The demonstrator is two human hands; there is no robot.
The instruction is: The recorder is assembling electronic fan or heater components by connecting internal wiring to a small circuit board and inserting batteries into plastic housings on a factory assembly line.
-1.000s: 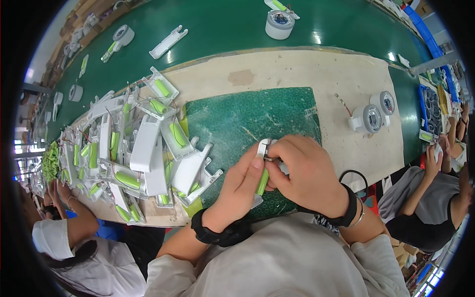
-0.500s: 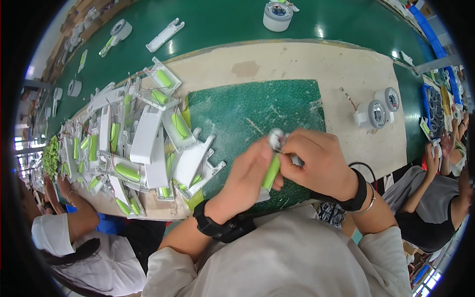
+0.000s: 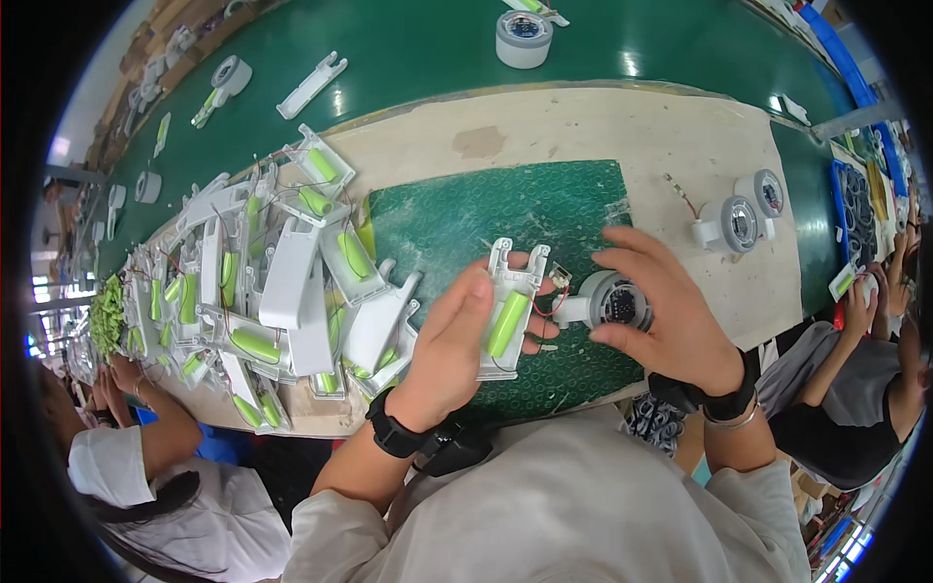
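My left hand (image 3: 452,335) holds an open white plastic housing shell (image 3: 501,282), with a green cylindrical battery (image 3: 507,324) lying inside. Its two-pronged end points away from me. My right hand (image 3: 675,311) curls around a round white-and-grey lamp head (image 3: 614,299), thumb at its near rim. A dark circuit face shows in the head, and its short white neck points toward the shell. Between the two parts are thin red wires and a small connector board (image 3: 560,276). Beneath both hands lies a green textured mat (image 3: 457,209).
At left is a pile of white shells (image 3: 287,272) with green batteries. Two more round heads (image 3: 729,223) stand at right on the beige board (image 3: 680,126); another head (image 3: 523,41) is at the far side. Co-workers sit left (image 3: 175,418) and right (image 3: 826,389).
My hands have moved apart from a close pinch over the battery part. The shell now lies turned open in my left hand, and the lamp head shows clearly in my right.
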